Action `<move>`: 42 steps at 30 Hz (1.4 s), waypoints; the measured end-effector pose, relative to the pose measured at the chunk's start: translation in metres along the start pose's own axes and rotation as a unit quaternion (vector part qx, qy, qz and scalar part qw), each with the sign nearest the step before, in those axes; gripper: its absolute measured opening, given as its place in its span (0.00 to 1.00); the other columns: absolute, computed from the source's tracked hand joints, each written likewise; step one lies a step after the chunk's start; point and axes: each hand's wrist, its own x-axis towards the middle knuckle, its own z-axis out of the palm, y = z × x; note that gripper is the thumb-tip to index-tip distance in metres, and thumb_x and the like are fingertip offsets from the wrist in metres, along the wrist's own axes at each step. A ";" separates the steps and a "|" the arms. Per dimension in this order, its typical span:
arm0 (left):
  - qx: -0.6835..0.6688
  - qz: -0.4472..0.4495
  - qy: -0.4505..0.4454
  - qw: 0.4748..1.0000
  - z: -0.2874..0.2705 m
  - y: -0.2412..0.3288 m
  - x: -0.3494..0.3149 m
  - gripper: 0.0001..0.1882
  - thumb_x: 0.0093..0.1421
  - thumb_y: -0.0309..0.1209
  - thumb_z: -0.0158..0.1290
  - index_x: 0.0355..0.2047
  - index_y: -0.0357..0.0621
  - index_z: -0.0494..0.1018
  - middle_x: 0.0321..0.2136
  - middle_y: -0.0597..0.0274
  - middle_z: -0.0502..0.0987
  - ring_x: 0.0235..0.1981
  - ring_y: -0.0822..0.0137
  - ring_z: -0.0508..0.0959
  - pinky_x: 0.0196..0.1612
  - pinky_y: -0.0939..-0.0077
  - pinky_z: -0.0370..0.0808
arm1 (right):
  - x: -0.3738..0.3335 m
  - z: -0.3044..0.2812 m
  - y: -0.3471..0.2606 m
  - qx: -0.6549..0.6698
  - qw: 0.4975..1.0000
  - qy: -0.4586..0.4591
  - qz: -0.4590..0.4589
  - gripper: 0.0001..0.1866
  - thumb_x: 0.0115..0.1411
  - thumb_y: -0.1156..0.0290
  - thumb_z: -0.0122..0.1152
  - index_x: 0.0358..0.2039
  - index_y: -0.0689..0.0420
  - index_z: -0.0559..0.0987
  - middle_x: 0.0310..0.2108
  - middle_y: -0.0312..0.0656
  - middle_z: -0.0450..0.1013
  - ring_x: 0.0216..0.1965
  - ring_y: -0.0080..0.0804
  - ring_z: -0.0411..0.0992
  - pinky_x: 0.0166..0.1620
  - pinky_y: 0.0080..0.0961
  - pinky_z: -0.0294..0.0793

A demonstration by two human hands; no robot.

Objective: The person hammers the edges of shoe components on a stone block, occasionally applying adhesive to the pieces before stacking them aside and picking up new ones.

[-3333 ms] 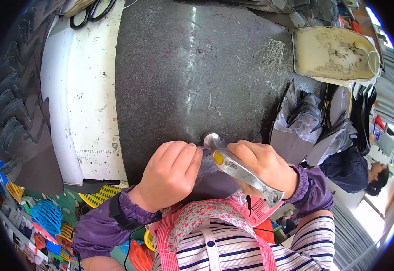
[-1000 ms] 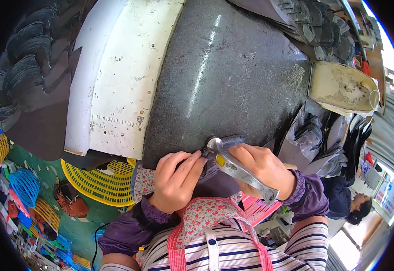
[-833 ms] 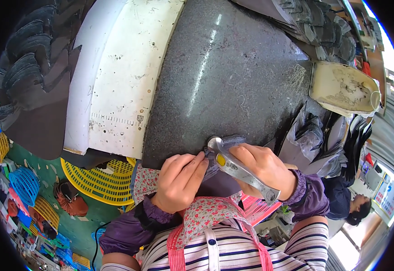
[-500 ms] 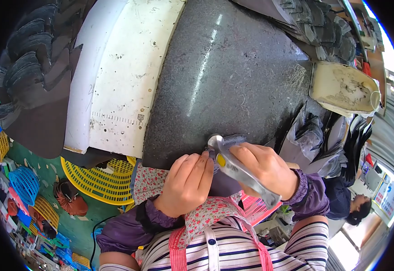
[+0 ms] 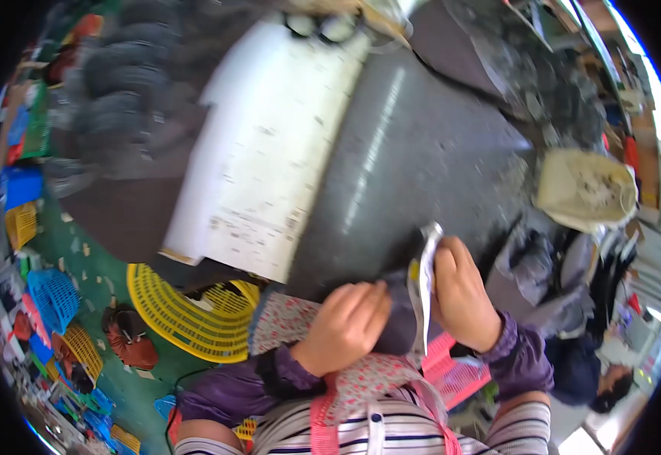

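My right hand (image 5: 463, 299) is closed on a hammer (image 5: 424, 292) with a curved silver metal head, its grip hidden by my fingers. The head stands edge-on, close to a dark piece of leather-like sheet (image 5: 399, 318). Beside it on the left, my left hand (image 5: 346, 326) has its fingers bent together, with the tips on the near edge of that piece. The piece lies at the front edge of the dark work surface (image 5: 391, 189). Motion blur softens the fingers and the hammer.
A white ruled board (image 5: 270, 167) lies left of the work surface, with stacked dark pieces (image 5: 133, 83) beyond it. A cream plastic tub (image 5: 584, 189) stands at the right. Yellow baskets (image 5: 186, 326) and a brown shoe (image 5: 130, 337) are below left. Another person (image 5: 577, 371) is at far right.
The view has shifted, so the bench appears tilted and farther right. The hammer has turned from broadside to edge-on. My hands have moved slightly apart, showing more of the dark piece.
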 end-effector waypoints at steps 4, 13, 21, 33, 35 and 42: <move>-0.053 0.002 0.057 0.997 -0.022 -0.028 0.004 0.15 0.51 0.25 0.52 0.39 0.32 0.76 0.45 0.49 0.76 0.46 0.56 0.76 0.50 0.63 0.74 | -0.022 -0.009 0.000 0.062 0.987 -0.125 0.080 0.14 0.48 0.80 0.61 0.35 0.66 0.68 0.25 0.54 0.66 0.29 0.58 0.67 0.35 0.44 0.69; 0.416 -0.179 0.215 0.865 -0.168 -0.157 0.030 0.18 0.59 0.24 0.51 0.50 0.30 0.68 0.52 0.46 0.70 0.55 0.47 0.68 0.57 0.61 0.68 | -0.119 -0.104 0.096 -0.079 0.962 0.048 0.258 0.11 0.51 0.81 0.57 0.35 0.63 0.68 0.23 0.48 0.66 0.27 0.49 0.68 0.32 0.37 0.67; 0.390 -0.219 0.245 0.860 -0.175 -0.189 0.015 0.21 0.56 0.26 0.59 0.49 0.34 0.68 0.46 0.48 0.69 0.49 0.49 0.70 0.53 0.62 0.69 | -0.121 -0.090 0.099 -0.257 0.928 0.196 0.186 0.13 0.53 0.87 0.49 0.40 0.66 0.66 0.39 0.53 0.63 0.39 0.50 0.65 0.42 0.34 0.66; 0.259 -0.216 0.184 0.923 -0.170 -0.171 -0.011 0.11 0.54 0.23 0.59 0.30 0.39 0.66 0.52 0.52 0.71 0.49 0.46 0.71 0.51 0.58 0.67 | -0.059 -0.073 0.007 -0.076 0.955 0.200 0.207 0.02 0.58 0.83 0.46 0.32 0.64 0.66 0.39 0.41 0.61 0.37 0.28 0.62 0.38 0.20 0.66; 0.248 -0.216 0.149 0.933 -0.174 -0.156 -0.015 0.11 0.54 0.24 0.60 0.30 0.39 0.66 0.55 0.50 0.69 0.52 0.44 0.69 0.54 0.55 0.65 | -0.058 -0.072 0.004 -0.071 0.954 0.194 0.216 0.02 0.58 0.83 0.45 0.31 0.64 0.66 0.39 0.41 0.60 0.37 0.27 0.62 0.36 0.19 0.66; 0.125 -0.250 0.017 0.960 -0.184 -0.133 -0.011 0.11 0.55 0.27 0.58 0.25 0.39 0.66 0.68 0.46 0.54 0.65 0.39 0.55 0.61 0.48 0.55 | -0.067 -0.074 0.000 0.022 0.948 0.195 0.251 0.13 0.47 0.90 0.51 0.33 0.62 0.67 0.40 0.38 0.60 0.38 0.26 0.62 0.42 0.15 0.63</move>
